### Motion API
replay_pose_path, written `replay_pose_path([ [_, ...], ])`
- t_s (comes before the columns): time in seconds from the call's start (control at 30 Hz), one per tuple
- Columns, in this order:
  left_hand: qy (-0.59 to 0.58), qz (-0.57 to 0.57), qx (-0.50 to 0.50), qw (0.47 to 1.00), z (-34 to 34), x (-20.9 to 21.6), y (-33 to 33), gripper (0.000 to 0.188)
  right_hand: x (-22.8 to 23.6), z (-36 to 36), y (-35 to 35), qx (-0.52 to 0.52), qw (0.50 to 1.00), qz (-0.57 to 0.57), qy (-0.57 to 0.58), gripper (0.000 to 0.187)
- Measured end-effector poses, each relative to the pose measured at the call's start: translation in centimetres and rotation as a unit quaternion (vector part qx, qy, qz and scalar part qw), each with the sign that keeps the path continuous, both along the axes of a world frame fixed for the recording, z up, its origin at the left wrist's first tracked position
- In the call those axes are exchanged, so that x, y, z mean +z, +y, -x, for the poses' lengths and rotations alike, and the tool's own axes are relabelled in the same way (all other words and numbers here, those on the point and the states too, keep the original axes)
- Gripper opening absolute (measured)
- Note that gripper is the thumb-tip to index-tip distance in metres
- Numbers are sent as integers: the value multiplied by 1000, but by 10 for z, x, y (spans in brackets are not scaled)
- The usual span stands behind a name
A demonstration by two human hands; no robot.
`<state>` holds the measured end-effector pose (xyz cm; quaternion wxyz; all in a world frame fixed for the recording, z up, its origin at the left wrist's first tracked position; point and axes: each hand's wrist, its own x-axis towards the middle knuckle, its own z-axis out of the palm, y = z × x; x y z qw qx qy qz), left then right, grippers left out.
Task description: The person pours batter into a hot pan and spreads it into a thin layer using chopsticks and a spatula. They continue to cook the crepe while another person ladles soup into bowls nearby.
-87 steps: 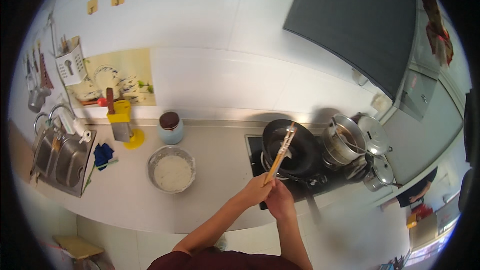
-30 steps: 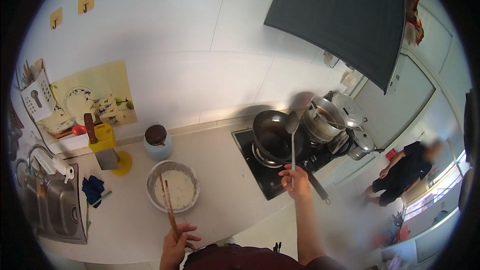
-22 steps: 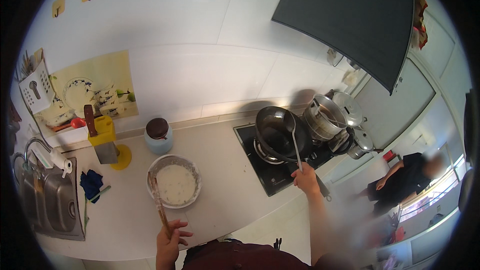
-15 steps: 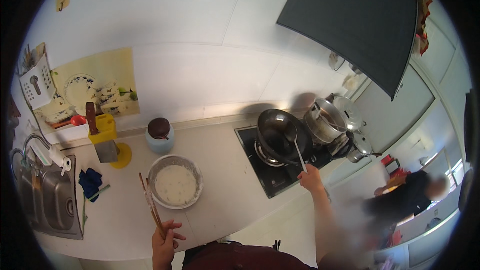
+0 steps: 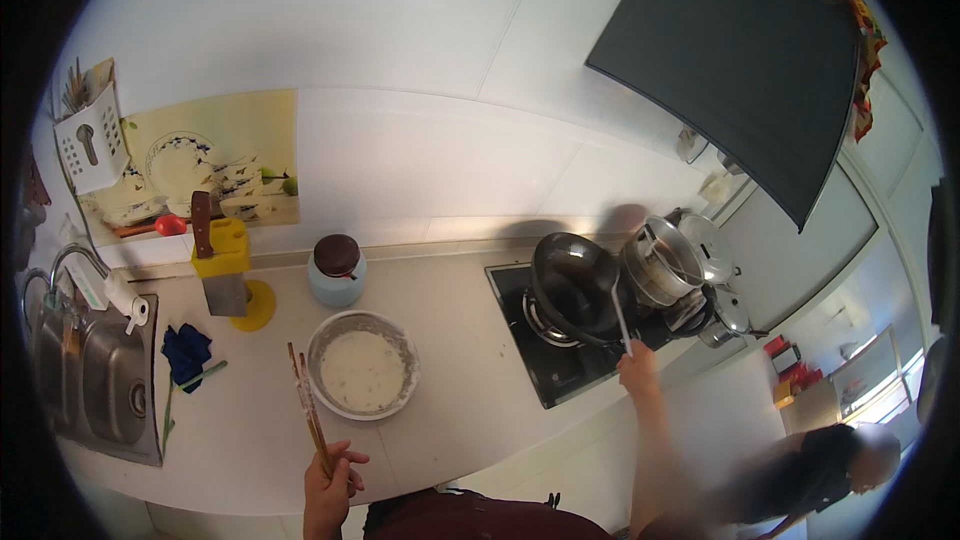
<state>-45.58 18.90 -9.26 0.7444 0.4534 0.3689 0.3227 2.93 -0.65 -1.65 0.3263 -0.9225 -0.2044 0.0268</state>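
Pale countertop (image 5: 460,370), our left hand (image 5: 332,488) grips smeared chopsticks (image 5: 313,412) beside bowl (image 5: 391,328), right hand (image 5: 638,370) ladle (image 5: 621,318) over wok (image 5: 568,275); careless tilt might mean drips.

From the person's head, the counter (image 5: 450,370) and stove (image 5: 562,374) are viewed forward and downward, fairly near.

Room to pass lies over the counter (image 5: 460,340) between the bowl (image 5: 408,342) and the stove (image 5: 575,375), while the lidded jar (image 5: 338,285) stands behind the bowl, and the wok (image 5: 565,285), slanting ladle (image 5: 620,312) and steel pots (image 5: 650,285) obstruct the right side.
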Motion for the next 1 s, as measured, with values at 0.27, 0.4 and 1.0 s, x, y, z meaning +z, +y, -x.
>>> replay_pose_path([
  [0.27,28,-9,1,1000,5,-2,2,24,3,6,6,27,998,48,-13,8],
  [0.4,20,30,-3,999,5,-6,3,24,-19,-21,-20,41,996,25,-76,10],
  [1.0,63,9,-39,997,-3,-29,18,26,-23,15,-20,-19,956,-258,137,7],
])
